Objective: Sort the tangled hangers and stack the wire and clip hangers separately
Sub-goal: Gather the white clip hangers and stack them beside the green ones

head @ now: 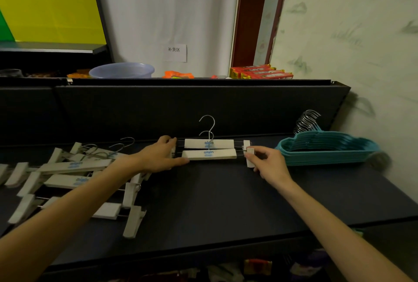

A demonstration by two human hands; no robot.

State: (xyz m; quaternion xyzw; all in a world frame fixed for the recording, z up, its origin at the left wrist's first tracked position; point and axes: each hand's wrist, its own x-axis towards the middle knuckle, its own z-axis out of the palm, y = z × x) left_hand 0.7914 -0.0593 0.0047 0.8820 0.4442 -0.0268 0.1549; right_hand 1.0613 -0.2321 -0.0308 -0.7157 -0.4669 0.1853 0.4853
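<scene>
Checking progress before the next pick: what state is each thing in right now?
Left hand: gripping left end of the front clip hanger.
Right hand: pinching its right clip.
Two clip hangers: aligned, flat on shelf.
Remaining clip hangers: jumbled pile.
Teal hangers: neatly stacked.
Blue basin: upright.

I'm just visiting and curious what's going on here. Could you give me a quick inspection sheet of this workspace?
Surface: dark shelf top, mostly bare in the middle.
Job's things: two white clip hangers lined up at the centre; loose pile of clip hangers at left; neat stack of teal hangers at right.
Clutter: nothing seen on the work surface.
Hands: left hand on the pair's left end; right hand pinching the right clip.
Cables: nothing seen.
Surroundings: blue basin, red packets and orange packet on the ledge behind; paper sign on the wall.
</scene>
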